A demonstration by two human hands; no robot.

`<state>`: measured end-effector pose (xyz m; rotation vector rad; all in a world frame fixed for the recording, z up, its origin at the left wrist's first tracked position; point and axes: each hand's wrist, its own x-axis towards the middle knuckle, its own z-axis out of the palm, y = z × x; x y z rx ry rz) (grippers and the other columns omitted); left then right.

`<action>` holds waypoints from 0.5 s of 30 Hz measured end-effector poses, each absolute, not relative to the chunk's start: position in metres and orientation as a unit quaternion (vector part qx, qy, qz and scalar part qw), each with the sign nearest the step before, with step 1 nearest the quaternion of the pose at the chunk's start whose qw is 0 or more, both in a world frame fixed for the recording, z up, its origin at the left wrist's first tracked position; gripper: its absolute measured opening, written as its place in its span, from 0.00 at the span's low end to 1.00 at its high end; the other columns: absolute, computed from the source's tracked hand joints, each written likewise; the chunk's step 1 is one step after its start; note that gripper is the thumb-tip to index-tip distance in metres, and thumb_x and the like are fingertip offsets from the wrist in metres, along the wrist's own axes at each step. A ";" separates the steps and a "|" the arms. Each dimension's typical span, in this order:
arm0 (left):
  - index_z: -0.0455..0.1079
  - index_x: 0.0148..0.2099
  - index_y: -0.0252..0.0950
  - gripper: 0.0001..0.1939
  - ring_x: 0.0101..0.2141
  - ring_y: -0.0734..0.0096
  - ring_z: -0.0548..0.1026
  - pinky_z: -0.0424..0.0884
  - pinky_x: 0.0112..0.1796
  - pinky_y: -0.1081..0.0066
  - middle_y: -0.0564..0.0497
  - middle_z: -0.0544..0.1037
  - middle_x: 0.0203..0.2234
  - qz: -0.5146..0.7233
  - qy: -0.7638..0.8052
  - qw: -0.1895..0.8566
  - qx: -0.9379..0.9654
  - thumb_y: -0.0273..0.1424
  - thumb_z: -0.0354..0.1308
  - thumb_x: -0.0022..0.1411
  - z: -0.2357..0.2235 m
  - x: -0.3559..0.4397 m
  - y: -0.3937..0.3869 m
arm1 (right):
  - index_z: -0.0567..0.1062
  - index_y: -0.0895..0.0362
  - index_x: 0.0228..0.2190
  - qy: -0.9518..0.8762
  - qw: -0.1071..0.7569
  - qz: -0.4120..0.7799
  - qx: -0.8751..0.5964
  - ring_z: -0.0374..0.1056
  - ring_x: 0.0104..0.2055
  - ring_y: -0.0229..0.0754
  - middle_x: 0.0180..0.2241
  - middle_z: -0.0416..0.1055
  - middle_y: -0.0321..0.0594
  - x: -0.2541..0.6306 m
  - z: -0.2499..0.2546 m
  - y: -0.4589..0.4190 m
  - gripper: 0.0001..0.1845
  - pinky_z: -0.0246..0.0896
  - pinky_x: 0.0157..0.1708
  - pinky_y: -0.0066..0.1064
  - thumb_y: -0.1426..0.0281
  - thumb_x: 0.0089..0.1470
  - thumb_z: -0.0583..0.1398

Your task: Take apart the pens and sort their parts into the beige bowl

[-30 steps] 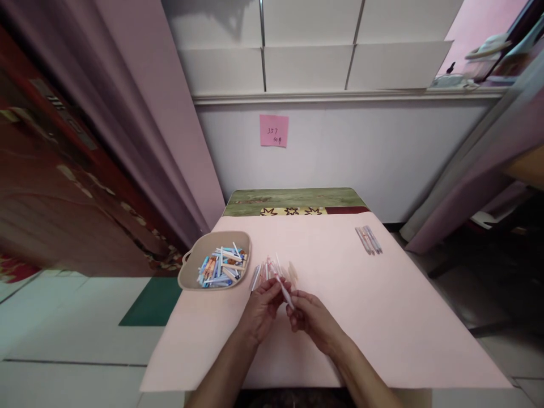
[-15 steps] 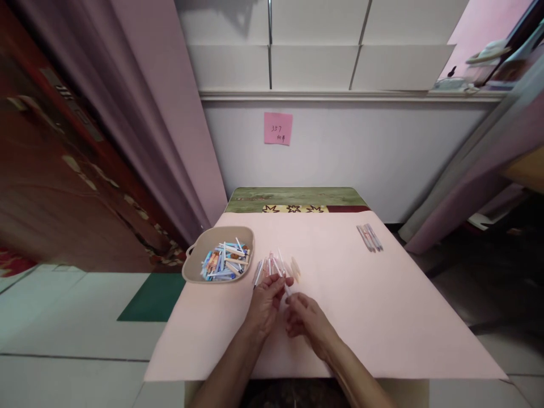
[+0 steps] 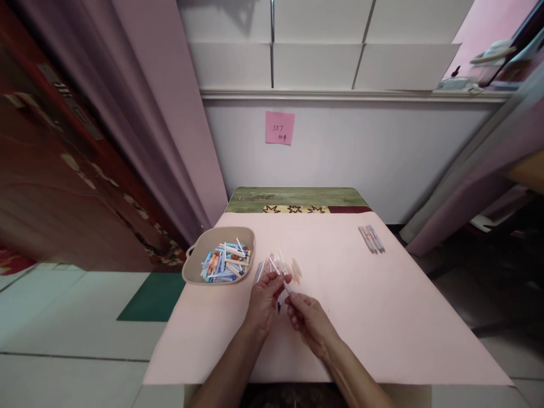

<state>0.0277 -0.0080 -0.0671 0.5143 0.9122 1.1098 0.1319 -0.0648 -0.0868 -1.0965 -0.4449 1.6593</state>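
A: Where is the left hand being held?

B: At the lower centre of the frame. The left hand is pinching a pen, thumb and forefinger clamping on its upper end. A white rod is pointing up and left from those fingertips. I cannot tell whether it is forming one piece with the pen.

A: And the right hand?

B: The right hand is gripping the lower end of the same pen, just right of the left hand. Its thumb and forefinger are clamping on the barrel; the other fingers are curling under.

A: What is showing between the hands?

B: A dark tip, below the left fingertips. I cannot tell whether it is resting on the cloth or being held.

A: Identify the surroundings.

B: Loose pens are lying just beyond the left hand, near the frame's centre. Left of centre, a bin is holding a jumble of blue, white and orange pens. Right of centre, a row of pens is lying side by side, well apart from both hands. Above centre, a pink note is hanging on the wall, reading "357".
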 end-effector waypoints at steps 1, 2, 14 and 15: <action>0.70 0.31 0.33 0.13 0.31 0.71 0.77 0.69 0.33 0.74 0.49 0.80 0.28 0.510 0.414 0.716 0.236 0.28 0.69 0.43 -0.067 0.028 -0.007 | 0.71 0.60 0.25 -0.202 0.542 0.667 -0.469 0.58 0.16 0.29 0.18 0.67 0.32 0.133 -0.088 -0.064 0.22 0.48 0.16 0.21 0.55 0.38 0.69; 0.70 0.31 0.33 0.13 0.32 0.70 0.77 0.69 0.35 0.73 0.49 0.79 0.27 0.517 0.414 0.710 0.238 0.28 0.70 0.42 -0.066 0.029 -0.007 | 0.71 0.60 0.24 -0.218 0.556 0.642 -0.481 0.59 0.18 0.29 0.18 0.68 0.32 0.133 -0.088 -0.064 0.22 0.50 0.17 0.21 0.57 0.35 0.71; 0.71 0.33 0.33 0.13 0.34 0.69 0.76 0.68 0.37 0.72 0.49 0.79 0.28 0.516 0.405 0.705 0.269 0.31 0.68 0.45 -0.069 0.031 -0.004 | 0.71 0.58 0.29 -0.176 0.562 0.665 -0.460 0.56 0.17 0.27 0.20 0.67 0.29 0.137 -0.091 -0.057 0.23 0.44 0.15 0.19 0.58 0.36 0.71; 0.71 0.33 0.33 0.14 0.33 0.69 0.76 0.69 0.37 0.71 0.49 0.79 0.27 0.517 0.409 0.702 0.270 0.32 0.68 0.44 -0.068 0.031 -0.003 | 0.71 0.57 0.31 -0.174 0.562 0.666 -0.457 0.58 0.18 0.27 0.22 0.68 0.29 0.137 -0.091 -0.057 0.23 0.46 0.16 0.19 0.58 0.36 0.71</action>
